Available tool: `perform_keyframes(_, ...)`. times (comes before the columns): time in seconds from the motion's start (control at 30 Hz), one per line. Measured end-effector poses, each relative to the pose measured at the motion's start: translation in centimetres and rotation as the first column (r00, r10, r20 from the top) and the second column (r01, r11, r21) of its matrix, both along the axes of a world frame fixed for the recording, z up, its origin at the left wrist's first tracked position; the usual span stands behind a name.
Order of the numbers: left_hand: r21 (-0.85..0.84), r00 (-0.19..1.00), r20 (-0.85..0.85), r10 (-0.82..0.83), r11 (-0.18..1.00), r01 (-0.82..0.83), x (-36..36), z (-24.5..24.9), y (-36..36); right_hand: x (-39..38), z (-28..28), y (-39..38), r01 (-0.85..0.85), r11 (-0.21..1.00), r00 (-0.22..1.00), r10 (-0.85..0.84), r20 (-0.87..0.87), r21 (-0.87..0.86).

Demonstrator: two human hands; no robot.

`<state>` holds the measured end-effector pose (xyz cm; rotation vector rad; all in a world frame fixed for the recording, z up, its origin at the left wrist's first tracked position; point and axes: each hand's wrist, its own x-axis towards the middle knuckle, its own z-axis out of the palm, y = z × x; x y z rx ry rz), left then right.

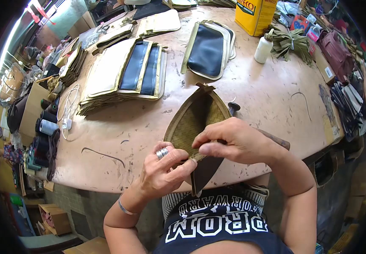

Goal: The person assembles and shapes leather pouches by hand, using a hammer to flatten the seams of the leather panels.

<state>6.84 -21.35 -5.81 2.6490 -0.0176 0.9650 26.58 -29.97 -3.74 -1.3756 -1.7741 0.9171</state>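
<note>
An unfinished pouch (178, 131) with a woven olive lining and a dark outer side stands with its mouth spread open before me at the table's near edge. My left hand (164, 167), with a silver ring, pinches the pouch's near corner between thumb and fingers. At the right rim my right hand (229, 142) is closed, thumb against curled fingers, gripping the pouch's edge; the fingertips are partly hidden. Behind my right hand and the pouch lies a hammer, its wooden handle (272, 138) showing on the right and its dark head (234, 106) above my hand.
A stack of flat bag panels (107, 72) lies at left, and dark panels (208, 48) lie at the back. A white bottle (264, 47) and a yellow can (255, 17) stand back right. Thread spools (47, 127) line the left edge. Loose dark strips (102, 154) lie on the table (136, 127).
</note>
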Motion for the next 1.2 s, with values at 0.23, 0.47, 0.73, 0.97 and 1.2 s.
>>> perform_keyframes(0.23,-0.047,0.997,-0.073,0.025,0.998,-0.029,0.6,0.4,-0.1,-0.5,0.0,0.1,0.021,0.999,0.992,-0.017,0.128,-0.035)
perform_keyframes(0.47,-0.29,0.99,-0.138,0.009,0.956,-0.05,0.6,0.7,2.0,0.2,0.6,-0.1,0.042,0.981,0.999,-0.047,-0.02,-0.188)
perform_keyframes(0.73,-0.437,0.973,-0.216,-0.077,0.899,-0.026,-0.1,1.3,2.6,1.3,0.2,-0.4,0.013,0.972,0.992,-0.042,-0.117,-0.233)
perform_keyframes(0.97,-0.044,0.992,-0.123,0.037,0.998,-0.043,0.2,0.8,1.2,1.5,-0.7,-0.7,0.051,0.975,0.979,-0.092,-0.18,-0.218)
perform_keyframes(1.2,-0.367,0.951,-0.272,-0.147,0.929,0.039,-0.3,1.7,1.7,0.7,-1.5,-1.4,0.059,0.998,0.996,-0.058,-0.07,0.01)
